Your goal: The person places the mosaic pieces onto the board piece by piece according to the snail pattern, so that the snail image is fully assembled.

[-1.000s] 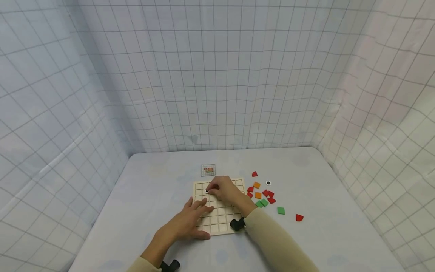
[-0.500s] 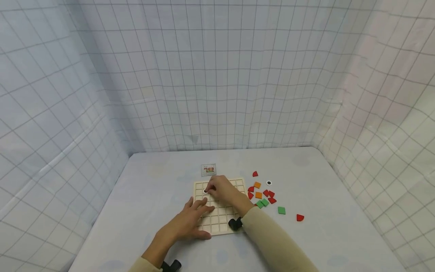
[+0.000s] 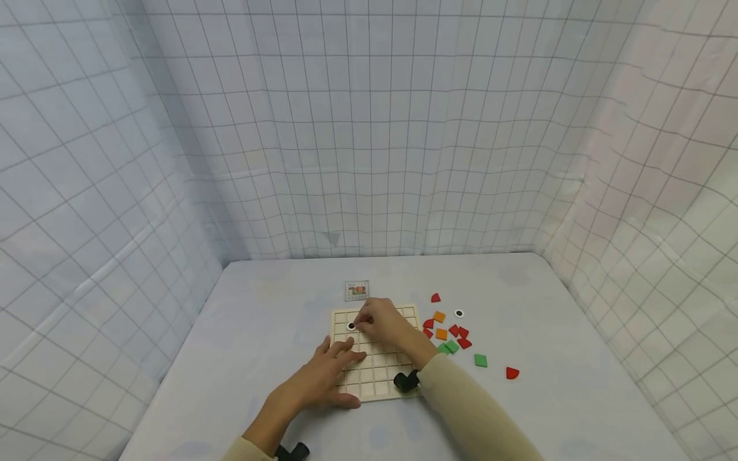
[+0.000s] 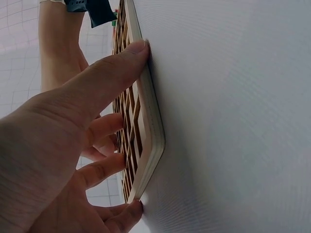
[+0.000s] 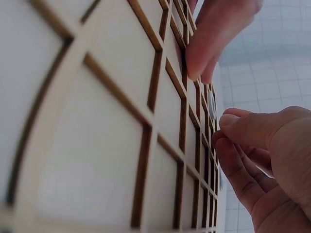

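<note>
A pale wooden grid board (image 3: pixel 380 374) lies on the table. In one of its far-left cells is a white disc with a black centre (image 3: pixel 351 326), flat in the head view. My right hand (image 3: pixel 383 323) is just right of the disc, thumb and index fingertips together; nothing shows between them in the right wrist view. My left hand (image 3: pixel 323 374) rests at the board's left side with fingers spread over the cells. In the left wrist view its thumb (image 4: pixel 119 65) touches the near edge and another fingertip the corner. My right hand hides some cells.
Right of the board lie loose red pieces (image 3: pixel 464 344), orange squares (image 3: pixel 441 334), green squares (image 3: pixel 481 360) and a second white disc with a black centre (image 3: pixel 459 314). Behind the board is a small picture card (image 3: pixel 357 291). Gridded white curtains (image 3: pixel 369 128) surround the table.
The disc, mostly covered by my right fingertips a second ago, now shows whole in its cell. My right fingers have slid slightly off it to the right. My left hand stays in place.
</note>
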The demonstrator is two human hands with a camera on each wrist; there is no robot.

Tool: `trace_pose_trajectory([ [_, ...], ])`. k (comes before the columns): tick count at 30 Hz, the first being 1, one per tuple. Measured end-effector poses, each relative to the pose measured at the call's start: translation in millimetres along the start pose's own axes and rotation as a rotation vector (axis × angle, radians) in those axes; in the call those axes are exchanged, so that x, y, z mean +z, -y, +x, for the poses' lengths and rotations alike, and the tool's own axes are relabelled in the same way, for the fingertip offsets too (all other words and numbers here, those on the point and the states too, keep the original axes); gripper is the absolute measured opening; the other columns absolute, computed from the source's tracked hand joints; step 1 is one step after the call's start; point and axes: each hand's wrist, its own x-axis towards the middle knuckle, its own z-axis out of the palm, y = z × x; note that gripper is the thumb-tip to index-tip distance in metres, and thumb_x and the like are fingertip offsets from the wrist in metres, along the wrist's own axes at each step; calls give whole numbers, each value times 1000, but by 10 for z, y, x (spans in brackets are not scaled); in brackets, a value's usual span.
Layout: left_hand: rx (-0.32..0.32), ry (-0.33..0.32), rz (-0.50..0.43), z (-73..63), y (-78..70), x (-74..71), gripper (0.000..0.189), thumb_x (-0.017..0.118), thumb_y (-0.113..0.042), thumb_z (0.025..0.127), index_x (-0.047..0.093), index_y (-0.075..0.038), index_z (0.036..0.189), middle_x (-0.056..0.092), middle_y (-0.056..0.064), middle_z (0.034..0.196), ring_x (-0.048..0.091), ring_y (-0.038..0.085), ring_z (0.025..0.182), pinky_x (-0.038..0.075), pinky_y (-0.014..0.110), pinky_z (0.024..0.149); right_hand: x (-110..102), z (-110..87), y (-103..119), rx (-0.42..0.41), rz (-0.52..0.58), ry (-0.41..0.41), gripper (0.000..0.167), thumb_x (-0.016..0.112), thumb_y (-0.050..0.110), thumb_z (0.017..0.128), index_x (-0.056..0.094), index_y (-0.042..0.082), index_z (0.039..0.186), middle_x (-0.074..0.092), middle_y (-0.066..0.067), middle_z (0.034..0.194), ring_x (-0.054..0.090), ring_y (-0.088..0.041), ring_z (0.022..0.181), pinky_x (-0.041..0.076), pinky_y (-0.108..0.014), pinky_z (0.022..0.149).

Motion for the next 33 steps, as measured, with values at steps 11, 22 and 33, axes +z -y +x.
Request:
trace_pose_trajectory([
  [11, -39, -13, -14, -38, -17, 10, 94, 100, -51, 91, 60, -17, 170, 41, 25, 185, 22, 77, 169, 37, 90, 126, -754, -429, 299, 129, -4, -59, 10, 84, 5, 107, 89, 3, 115, 81, -11, 112, 78, -20, 95, 65, -28, 83],
  [22, -157, -54, -90, -113, 54, 21, 106, 109, -45, 82, 60, -18, 171, 24, 27, 191, 31, 59, 174, 41, 75, 133, -1206, -918, -124, 318, 19, -88, 18, 85, 8, 106, 88, 6, 124, 78, -11, 119, 73, -19, 95, 59, -24, 72],
  [33, -160, -38, -101, -155, 34, -32, 107, 108, -45, 82, 59, -14, 172, 26, 28, 191, 28, 59, 176, 40, 76, 133, -1517, -1340, -494, 519, -56, -96, 29, 90, 15, 104, 86, 7, 131, 79, -17, 125, 76, -30, 106, 69, -40, 88],
])
